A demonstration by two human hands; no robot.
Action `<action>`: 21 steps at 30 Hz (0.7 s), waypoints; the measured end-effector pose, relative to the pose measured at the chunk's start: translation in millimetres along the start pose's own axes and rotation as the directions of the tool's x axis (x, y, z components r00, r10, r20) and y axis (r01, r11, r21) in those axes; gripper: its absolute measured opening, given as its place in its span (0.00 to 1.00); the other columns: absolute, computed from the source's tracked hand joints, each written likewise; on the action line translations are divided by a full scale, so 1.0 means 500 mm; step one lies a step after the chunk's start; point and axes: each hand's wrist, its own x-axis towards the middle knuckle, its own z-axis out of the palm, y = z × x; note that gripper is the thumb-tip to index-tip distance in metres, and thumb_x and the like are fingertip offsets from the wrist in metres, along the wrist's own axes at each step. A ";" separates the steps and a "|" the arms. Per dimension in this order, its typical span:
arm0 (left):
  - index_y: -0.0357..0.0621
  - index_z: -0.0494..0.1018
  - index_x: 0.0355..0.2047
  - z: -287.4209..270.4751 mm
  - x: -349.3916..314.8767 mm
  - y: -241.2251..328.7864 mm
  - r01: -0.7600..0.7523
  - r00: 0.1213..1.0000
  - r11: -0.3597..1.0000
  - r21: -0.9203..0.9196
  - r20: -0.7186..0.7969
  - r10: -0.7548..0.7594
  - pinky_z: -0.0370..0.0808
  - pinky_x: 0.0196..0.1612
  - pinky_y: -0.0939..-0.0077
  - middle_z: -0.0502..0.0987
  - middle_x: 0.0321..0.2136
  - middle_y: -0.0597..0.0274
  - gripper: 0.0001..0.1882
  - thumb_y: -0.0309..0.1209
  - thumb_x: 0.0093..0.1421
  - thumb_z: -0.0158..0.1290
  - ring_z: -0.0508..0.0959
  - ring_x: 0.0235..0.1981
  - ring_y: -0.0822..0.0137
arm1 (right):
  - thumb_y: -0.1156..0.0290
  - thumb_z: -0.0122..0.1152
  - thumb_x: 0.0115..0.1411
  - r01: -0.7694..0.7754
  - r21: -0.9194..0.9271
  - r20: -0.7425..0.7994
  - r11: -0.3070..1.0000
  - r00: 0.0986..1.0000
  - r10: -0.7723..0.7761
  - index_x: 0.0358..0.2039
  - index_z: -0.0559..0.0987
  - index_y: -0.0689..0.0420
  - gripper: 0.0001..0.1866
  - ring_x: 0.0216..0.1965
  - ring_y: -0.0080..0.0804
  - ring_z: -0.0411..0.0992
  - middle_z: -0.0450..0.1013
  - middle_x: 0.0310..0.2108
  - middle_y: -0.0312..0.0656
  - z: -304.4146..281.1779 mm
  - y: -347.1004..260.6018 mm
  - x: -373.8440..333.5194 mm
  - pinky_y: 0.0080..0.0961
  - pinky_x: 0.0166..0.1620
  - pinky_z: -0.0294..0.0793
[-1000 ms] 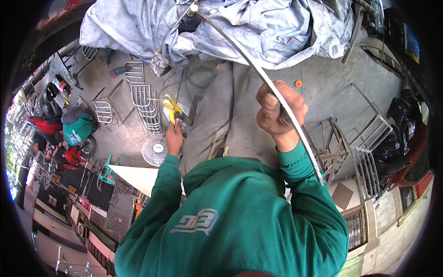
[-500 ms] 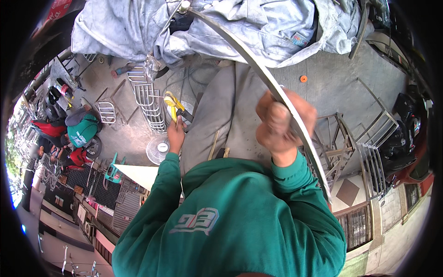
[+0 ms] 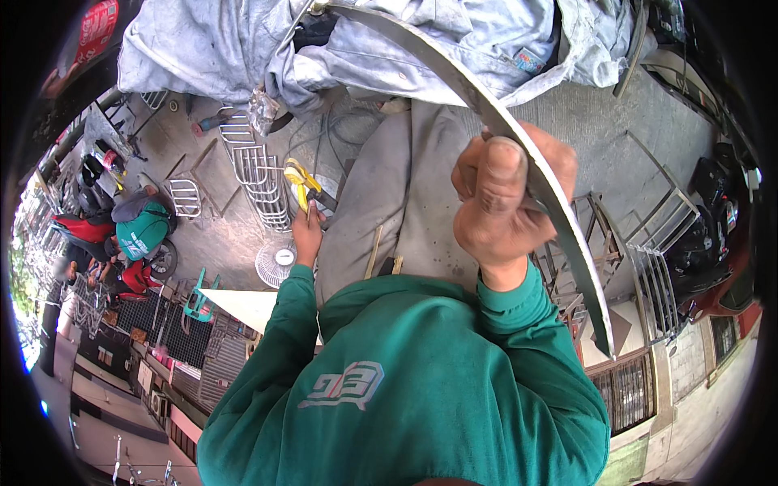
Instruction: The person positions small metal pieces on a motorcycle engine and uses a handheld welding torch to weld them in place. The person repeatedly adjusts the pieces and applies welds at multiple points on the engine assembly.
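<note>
- Right hand [image 3: 506,206] clenched in a firm grip around the curved metal strip [image 3: 559,211], thumb upright against its near face, at about 1 o'clock from picture centre.
- Nearer the camera and larger than half a second ago; then lower and blurred with motion, now sharp.
- Curved metal strip running in a long arc from 12 o'clock at the upper rim, through the fist, down to about 4 o'clock, its lower end over the welded metal frames [image 3: 640,267] on the floor.
- Arc in much the same line as before, upper end still up beside the grey tarpaulin [image 3: 243,49].
- Left hand [image 3: 306,231] stretched out at about 10 o'clock, grip closed on the yellow-handled pliers [image 3: 304,185], handles pointing up toward 12 o'clock.
- Pliers and left hand in nearly the same spot as in the earlier pictures, just beside the wire racks [image 3: 259,174].
- Grey sheet [image 3: 405,202] lying on the concrete floor [image 3: 592,130] between the two hands, below the tarpaulin.
- White fan guard [image 3: 275,261] on the floor at 7 o'clock from the left hand, close by.
- Green long sleeves [image 3: 421,389] filling the lower middle, from 5 to 7 o'clock.
- Red motorbike [image 3: 77,227] far off at 9 o'clock, by the left rim.
</note>
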 end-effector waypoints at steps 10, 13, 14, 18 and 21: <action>0.35 0.74 0.29 -0.006 0.002 -0.004 -0.008 1.000 1.000 -0.008 -0.010 0.008 0.71 0.33 0.66 0.77 0.20 0.58 0.26 0.44 0.78 0.44 0.75 0.23 0.64 | 0.78 0.67 0.65 -0.133 -0.008 0.066 0.991 0.989 0.133 0.39 0.79 0.69 0.07 0.23 0.19 0.72 0.79 0.31 0.44 -0.002 -0.062 0.065 0.18 0.26 0.71; 0.35 0.75 0.31 -0.004 0.012 -0.003 -0.010 1.000 1.000 -0.021 -0.007 0.010 0.72 0.31 0.64 0.78 0.20 0.56 0.25 0.44 0.77 0.47 0.77 0.22 0.62 | 0.78 0.67 0.66 -0.203 0.015 0.079 0.979 0.976 0.201 0.38 0.79 0.70 0.07 0.23 0.18 0.72 0.79 0.30 0.44 -0.001 -0.083 0.080 0.18 0.26 0.70; 0.35 0.76 0.31 -0.003 0.013 -0.003 -0.014 1.000 1.000 -0.022 -0.016 0.014 0.73 0.32 0.64 0.79 0.20 0.56 0.25 0.45 0.77 0.47 0.78 0.22 0.62 | 0.78 0.67 0.66 -0.143 0.039 0.030 0.989 0.989 0.142 0.38 0.79 0.70 0.07 0.23 0.17 0.72 0.78 0.30 0.42 0.001 -0.085 0.085 0.18 0.26 0.70; 0.34 0.76 0.32 0.000 0.013 -0.005 0.016 1.000 0.999 -0.039 -0.022 -0.017 0.75 0.34 0.64 0.80 0.20 0.56 0.25 0.46 0.76 0.47 0.79 0.24 0.62 | 0.74 0.63 0.69 -0.190 -0.005 0.108 0.982 0.976 0.189 0.39 0.77 0.67 0.08 0.18 0.16 0.65 0.72 0.23 0.37 0.017 -0.074 0.106 0.17 0.21 0.62; 0.34 0.76 0.31 0.001 0.011 -0.006 -0.011 1.000 0.999 -0.048 -0.026 0.010 0.74 0.33 0.64 0.79 0.20 0.56 0.25 0.45 0.76 0.47 0.78 0.23 0.62 | 0.65 0.58 0.74 -0.036 -0.019 0.074 0.999 0.997 0.037 0.39 0.72 0.63 0.13 0.10 0.15 0.56 0.65 0.13 0.34 0.020 -0.071 0.117 0.19 0.13 0.52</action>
